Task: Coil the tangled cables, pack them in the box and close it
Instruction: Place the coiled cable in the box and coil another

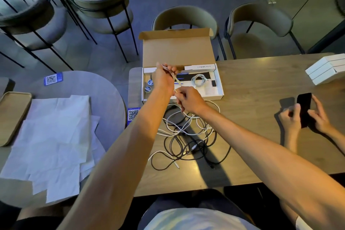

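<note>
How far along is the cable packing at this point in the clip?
Early. Done: one coiled white cable lies in the open box. In hand: the left hand holds loops of a second white cable while the right hand pinches its loose run. Left: the tangle of black and white cables on the table is uncoiled, and the lid stands open.

Light: dim, warm overhead, bluish at left | Shadows: dark bands on brown wooden table [252,84] | Glare: faint sheen | Edges: bent, soft
</note>
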